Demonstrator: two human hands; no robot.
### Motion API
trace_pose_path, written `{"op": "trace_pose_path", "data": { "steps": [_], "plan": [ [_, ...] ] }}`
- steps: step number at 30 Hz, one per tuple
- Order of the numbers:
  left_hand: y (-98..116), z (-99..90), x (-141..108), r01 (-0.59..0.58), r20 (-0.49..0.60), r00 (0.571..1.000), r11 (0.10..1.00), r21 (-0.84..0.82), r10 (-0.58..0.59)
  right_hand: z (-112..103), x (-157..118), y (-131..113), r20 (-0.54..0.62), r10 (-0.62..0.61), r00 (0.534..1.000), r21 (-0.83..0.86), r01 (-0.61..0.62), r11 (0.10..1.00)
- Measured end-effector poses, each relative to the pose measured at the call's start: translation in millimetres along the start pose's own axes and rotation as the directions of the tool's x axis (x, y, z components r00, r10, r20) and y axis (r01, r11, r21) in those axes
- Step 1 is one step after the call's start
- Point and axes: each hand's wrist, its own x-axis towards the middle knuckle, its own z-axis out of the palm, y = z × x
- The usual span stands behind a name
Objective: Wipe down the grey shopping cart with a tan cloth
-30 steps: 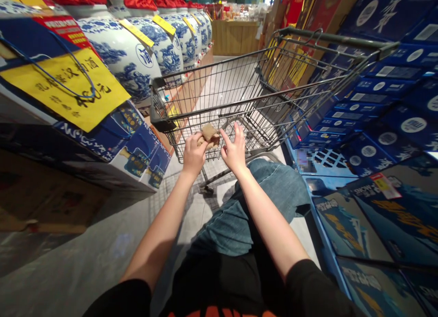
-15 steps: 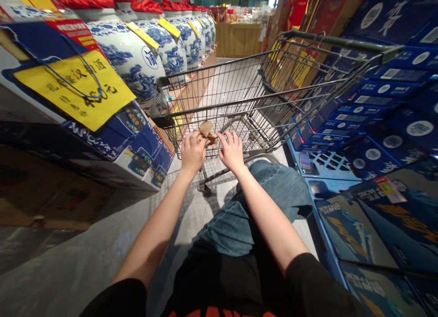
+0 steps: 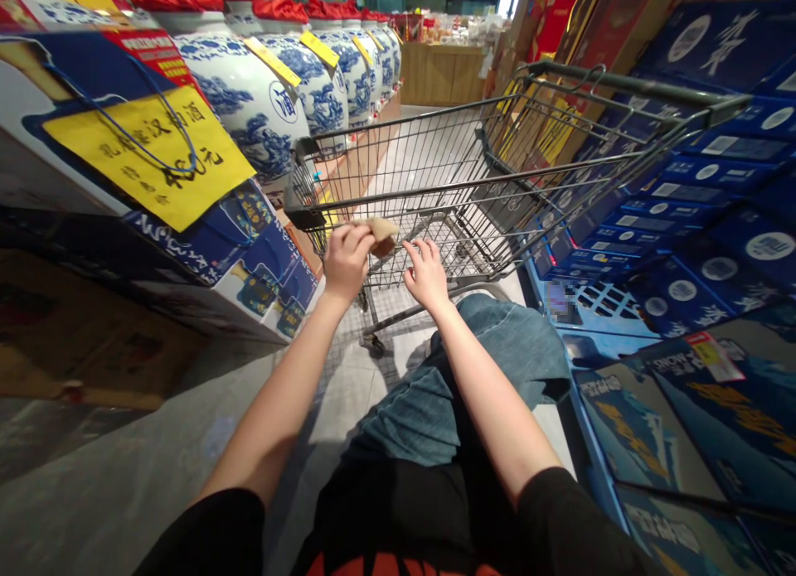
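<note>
"What do we have in the head view?"

"Our left hand (image 3: 347, 263), fingers together and clamped on a tan scrap (image 3: 381, 235). We can't tell if it's paper or cloth. It sticks out past those fingers toward the other hand, over the near end of the cart (image 3: 628, 80)."

"And our right hand (image 3: 426, 275)?"

"Open, its fingers slightly apart, near the scrap but not touching it, and held over the cart's wire basket."

"What's around us?"

"On our left, porcelain jars (image 3: 240, 95) with red tops stand in a row, with a yellow sign (image 3: 149, 149) in front of them. On our right, blue boxes (image 3: 709, 45) are stacked beside the cart."
</note>
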Motion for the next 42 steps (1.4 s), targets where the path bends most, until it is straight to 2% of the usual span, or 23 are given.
{"op": "trace_pose_path", "data": {
  "steps": [2,4,8,11,14,17,21,24,28,31,35,38,40,42],
  "plan": [
    [-2.3,12.6,-14.5,0.022,0.049,0.999,1.0,0.015,-0.023,-1.2,-0.5,0.6,0.003,-0.003,1.0,-0.003,0.003,1.0],
    [-3.1,15.7,-22.4,0.035,0.076,0.996,0.999,0.01,-0.035,-2.1,-0.6,1.0,0.015,-0.005,1.0,-0.003,0.005,1.0],
    [-3.5,-1.4,-13.1,0.0,0.038,0.999,1.0,-0.019,0.001,-2.6,-1.4,0.0,0.02,0.012,1.0,0.017,-0.012,1.0],
    [-5.4,-9.1,-8.2,0.049,-0.026,0.998,0.999,-0.023,-0.05,-3.4,-2.6,-1.1,0.002,0.03,1.0,0.038,-0.03,0.999],
    [-8.3,-3.1,-17.8,0.096,0.017,0.995,0.995,-0.019,-0.096,-5.4,-3.4,-1.3,0.005,0.035,0.999,0.04,-0.035,0.999],
    [-10.3,0.6,-22.9,0.09,0.056,0.994,0.996,-0.021,-0.089,-7.1,-3.7,-0.5,0.032,0.025,0.999,0.029,-0.026,0.999],
    [-8.9,-7.8,-8.0,0.051,-0.002,0.999,0.997,-0.051,-0.051,-6.0,-4.8,1.2,0.008,0.025,1.0,0.05,-0.025,0.998],
    [-5.5,-5.9,-3.7,0.064,-0.041,0.997,0.997,-0.05,-0.066,-4.6,-5.5,2.1,-0.022,0.035,0.999,0.07,-0.034,0.997],
    [-4.1,6.6,-13.8,0.095,0.001,0.995,0.995,-0.027,-0.095,-5.3,-4.8,2.2,0.007,0.032,0.999,0.057,-0.032,0.998],
    [-7.1,5.4,-16.8,0.071,0.029,0.997,0.996,-0.053,-0.07,-6.1,-4.5,1.8,0.018,0.027,0.999,0.044,-0.028,0.999],
    [-11.2,-0.4,-21.6,0.072,0.0,0.997,0.994,-0.079,-0.072,-6.7,-5.7,0.9,0.024,0.052,0.998,0.038,-0.052,0.998],
    [-12.1,4.8,-31.0,0.107,-0.018,0.994,0.993,-0.052,-0.108,-7.7,-6.3,0.2,0.042,0.049,0.998,0.031,-0.051,0.998],
    [-12.0,10.7,-37.7,0.103,0.017,0.995,0.994,-0.039,-0.103,-8.5,-6.4,0.0,0.049,0.035,0.998,0.027,-0.037,0.999],
    [-11.4,16.0,-44.4,0.072,0.115,0.991,0.996,-0.045,-0.067,-8.9,-6.4,0.1,0.051,0.029,0.998,0.018,-0.03,0.999]
  ]
}}
